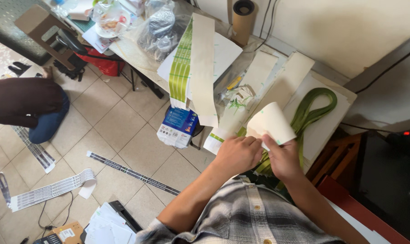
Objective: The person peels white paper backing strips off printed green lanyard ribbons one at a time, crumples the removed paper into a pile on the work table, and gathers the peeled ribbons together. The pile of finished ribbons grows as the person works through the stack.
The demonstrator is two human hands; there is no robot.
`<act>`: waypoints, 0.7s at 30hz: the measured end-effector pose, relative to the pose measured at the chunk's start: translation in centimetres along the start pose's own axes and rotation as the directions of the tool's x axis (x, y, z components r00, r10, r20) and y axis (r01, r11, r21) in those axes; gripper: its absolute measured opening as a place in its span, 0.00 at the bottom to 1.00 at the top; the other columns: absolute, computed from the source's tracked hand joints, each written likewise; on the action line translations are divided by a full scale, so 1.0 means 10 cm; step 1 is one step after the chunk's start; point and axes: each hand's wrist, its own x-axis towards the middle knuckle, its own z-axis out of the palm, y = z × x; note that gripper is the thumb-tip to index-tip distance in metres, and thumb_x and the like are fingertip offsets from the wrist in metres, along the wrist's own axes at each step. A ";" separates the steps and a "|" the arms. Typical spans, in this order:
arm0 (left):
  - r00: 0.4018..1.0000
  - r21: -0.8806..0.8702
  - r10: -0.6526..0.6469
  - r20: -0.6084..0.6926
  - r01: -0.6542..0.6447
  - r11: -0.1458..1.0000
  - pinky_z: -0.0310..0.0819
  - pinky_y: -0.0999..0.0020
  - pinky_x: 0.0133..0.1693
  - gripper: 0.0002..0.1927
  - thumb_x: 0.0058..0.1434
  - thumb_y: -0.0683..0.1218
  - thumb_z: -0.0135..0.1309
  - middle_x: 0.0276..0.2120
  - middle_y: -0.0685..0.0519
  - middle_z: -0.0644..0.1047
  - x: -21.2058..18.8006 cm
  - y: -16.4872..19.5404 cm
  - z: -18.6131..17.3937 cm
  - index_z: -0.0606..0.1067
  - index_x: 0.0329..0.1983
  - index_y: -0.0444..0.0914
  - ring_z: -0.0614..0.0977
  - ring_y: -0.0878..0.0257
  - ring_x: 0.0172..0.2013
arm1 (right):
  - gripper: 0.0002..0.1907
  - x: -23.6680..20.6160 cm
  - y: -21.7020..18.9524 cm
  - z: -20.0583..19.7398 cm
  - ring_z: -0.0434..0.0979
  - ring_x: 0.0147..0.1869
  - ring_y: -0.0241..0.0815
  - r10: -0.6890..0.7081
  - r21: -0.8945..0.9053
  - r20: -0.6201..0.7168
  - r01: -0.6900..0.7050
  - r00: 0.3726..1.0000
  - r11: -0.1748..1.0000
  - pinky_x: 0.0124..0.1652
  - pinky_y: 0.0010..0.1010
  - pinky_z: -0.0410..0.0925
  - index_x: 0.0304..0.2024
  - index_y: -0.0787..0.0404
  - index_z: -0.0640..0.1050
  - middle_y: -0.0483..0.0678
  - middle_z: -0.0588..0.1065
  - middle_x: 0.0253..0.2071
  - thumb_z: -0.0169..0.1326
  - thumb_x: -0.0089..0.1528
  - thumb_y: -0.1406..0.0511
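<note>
My left hand [237,152] and my right hand [282,157] both grip a long cream paper strip [273,121], which curls upward between them. Under the hands lies a bundle of green ribbon bands [314,105] looping across the table [328,129]. More long cream strips [204,63] and a green-printed strip [181,63] lie on the table to the left.
A cardboard tube [243,18] stands at the table's back. Plastic bags [159,28] clutter the far left end. A blue and white box [178,126] sits below the table. Printed strips [132,172] lie on the tiled floor, and another person [28,106] crouches at left.
</note>
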 end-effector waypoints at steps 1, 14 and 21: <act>1.000 0.037 0.027 0.006 -0.027 0.999 0.74 0.61 0.34 0.10 0.64 0.48 0.57 0.30 0.54 0.78 0.00 0.00 0.06 0.78 0.42 0.36 0.82 0.57 0.30 | 0.14 -0.01 0.05 -0.06 0.75 0.53 0.37 -0.033 -0.056 0.038 0.035 0.999 0.998 0.49 0.30 0.69 0.57 0.67 0.74 0.48 0.75 0.52 0.55 0.70 0.69; 0.511 -0.929 -0.776 0.370 0.226 -0.293 0.77 0.67 0.33 0.09 0.70 0.43 0.45 0.35 0.43 0.81 0.11 -0.72 0.73 0.74 0.42 0.33 0.85 0.56 0.33 | 0.20 -0.01 -0.41 -0.16 0.76 0.62 0.49 -0.012 0.268 -0.163 0.056 0.987 0.962 0.60 0.46 0.68 0.61 0.64 0.71 0.51 0.75 0.58 0.51 0.66 0.67; 0.482 -0.687 -0.635 0.603 -0.090 -0.721 0.80 0.59 0.48 0.14 0.66 0.45 0.38 0.40 0.44 0.83 0.11 -0.78 0.78 0.69 0.46 0.31 0.85 0.53 0.42 | 0.25 0.01 -0.47 -0.27 0.74 0.63 0.52 -0.116 0.516 -0.017 0.108 0.993 0.850 0.63 0.45 0.65 0.67 0.66 0.69 0.55 0.74 0.61 0.54 0.72 0.61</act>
